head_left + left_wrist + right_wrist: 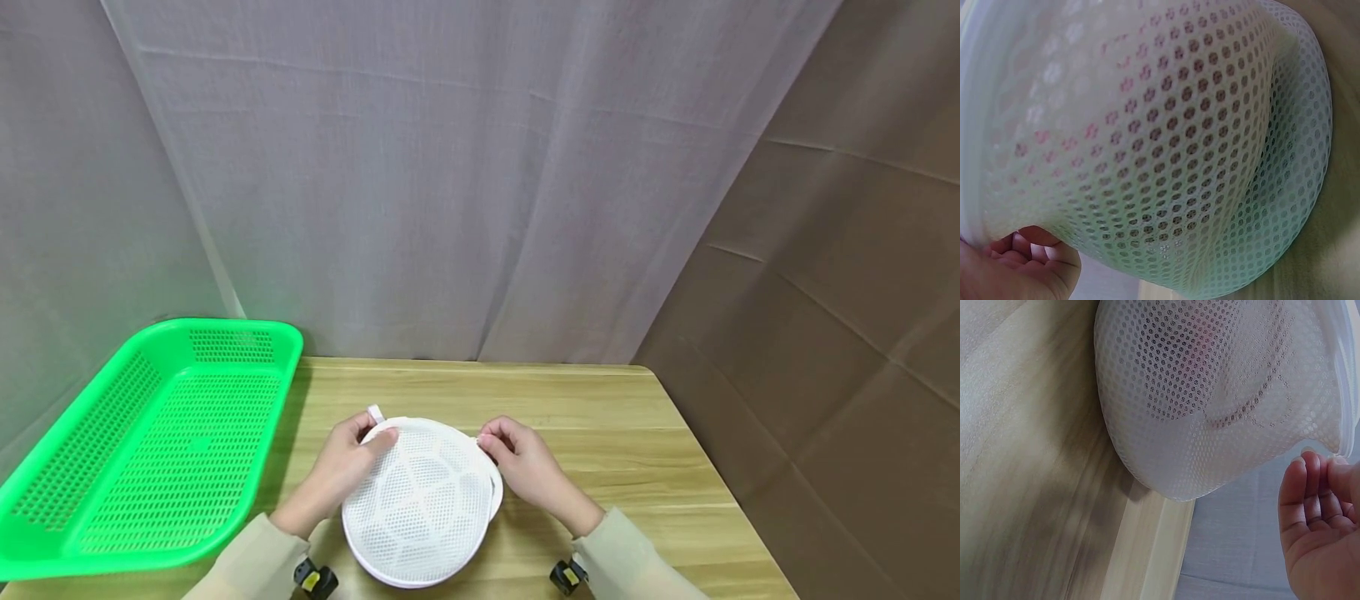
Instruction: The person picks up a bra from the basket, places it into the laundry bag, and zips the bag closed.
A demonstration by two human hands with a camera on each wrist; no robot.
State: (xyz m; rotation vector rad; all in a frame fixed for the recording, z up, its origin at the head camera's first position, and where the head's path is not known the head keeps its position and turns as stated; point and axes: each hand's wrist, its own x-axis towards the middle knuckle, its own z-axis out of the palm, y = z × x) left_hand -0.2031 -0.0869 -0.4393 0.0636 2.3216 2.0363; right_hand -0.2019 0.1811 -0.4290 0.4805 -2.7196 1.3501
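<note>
A round white mesh laundry bag point(420, 500) is held up over the wooden table in the head view, its face turned toward me. My left hand point(345, 467) grips its upper left rim, thumb across the mesh and fingers behind, beside a small white tab point(377, 413). At the upper right edge, my right hand point(525, 467) pinches the rim between thumb and fingertips. The left wrist view shows the bulging mesh side point(1172, 144) close up. In the right wrist view the fingertips meet the zipper-like edge point(1342, 425); any zipper pull is hidden.
A green perforated plastic basket point(262, 483) stands on the left of the wooden table point(600, 400). Grey cloth point(412, 208) hangs behind the table, and a brown sheet point(825, 333) rises along the right side.
</note>
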